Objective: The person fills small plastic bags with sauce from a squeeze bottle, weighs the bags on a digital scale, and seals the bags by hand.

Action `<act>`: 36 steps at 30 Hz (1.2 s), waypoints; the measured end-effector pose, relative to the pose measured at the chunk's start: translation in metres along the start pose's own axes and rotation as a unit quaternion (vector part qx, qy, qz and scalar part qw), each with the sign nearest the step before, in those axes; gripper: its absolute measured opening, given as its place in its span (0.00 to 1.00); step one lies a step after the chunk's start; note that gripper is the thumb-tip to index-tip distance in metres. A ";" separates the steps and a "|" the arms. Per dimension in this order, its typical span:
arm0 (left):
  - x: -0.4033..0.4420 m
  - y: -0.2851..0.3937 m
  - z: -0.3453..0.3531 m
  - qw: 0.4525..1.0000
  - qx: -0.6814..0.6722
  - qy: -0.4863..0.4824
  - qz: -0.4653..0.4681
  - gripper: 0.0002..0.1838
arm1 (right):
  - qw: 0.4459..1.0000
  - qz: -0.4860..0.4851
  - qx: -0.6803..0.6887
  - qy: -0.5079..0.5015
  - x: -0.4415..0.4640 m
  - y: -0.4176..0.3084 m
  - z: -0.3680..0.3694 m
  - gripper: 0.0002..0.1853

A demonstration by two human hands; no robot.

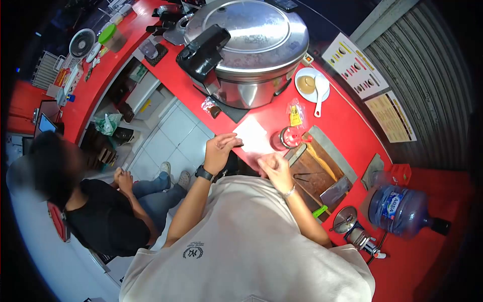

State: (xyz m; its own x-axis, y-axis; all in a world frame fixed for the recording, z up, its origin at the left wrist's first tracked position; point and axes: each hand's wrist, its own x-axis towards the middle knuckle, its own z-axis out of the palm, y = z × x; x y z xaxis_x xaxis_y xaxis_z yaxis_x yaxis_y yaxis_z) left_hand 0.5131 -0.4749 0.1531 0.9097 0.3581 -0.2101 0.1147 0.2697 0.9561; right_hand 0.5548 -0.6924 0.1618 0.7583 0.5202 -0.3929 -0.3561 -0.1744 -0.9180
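Note:
My left hand (220,152), with a dark watch at the wrist, is at the counter's near edge. Its fingers bend toward the thumb beside a white sheet (253,132); a small dark patch shows at the fingertips, too unclear to name. My right hand (275,170), wearing a bracelet, has its fingers pinched together at the sheet's near right corner. What either pinch holds, if anything, I cannot make out. A clear jar with a red lid (289,137) stands just beyond my right hand. Right of it lies a wooden cutting board (308,168) with a wide blade (336,191).
A large steel cooker (246,45) stands at the back. Behind the jar are a white plate (303,95) with a spoon and a yellow-labelled packet (295,117). A water jug (400,209) is at right. A seated person (108,216) is close on my left.

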 end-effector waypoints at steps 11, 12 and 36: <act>0.006 0.003 -0.006 0.990 0.060 -0.120 0.037 0.30 | 0.845 -0.339 -0.407 -0.080 0.071 -0.064 0.007 0.10; 0.007 0.003 -0.007 0.972 0.156 -0.162 0.074 0.31 | 0.843 -0.339 -0.409 -0.084 0.073 -0.067 0.006 0.10; -0.020 -0.121 -0.070 0.944 -0.040 0.091 -0.314 0.22 | 0.922 -0.099 -0.375 -0.004 0.121 0.010 0.021 0.12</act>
State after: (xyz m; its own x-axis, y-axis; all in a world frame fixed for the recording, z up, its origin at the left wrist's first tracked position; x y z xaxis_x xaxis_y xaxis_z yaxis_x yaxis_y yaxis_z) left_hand 0.4532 -0.4522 0.0269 0.5888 0.2509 -0.7684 0.5712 0.5434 0.6152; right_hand 0.6315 -0.6142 0.1065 0.7633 0.6092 -0.2152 0.2694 -0.6029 -0.7509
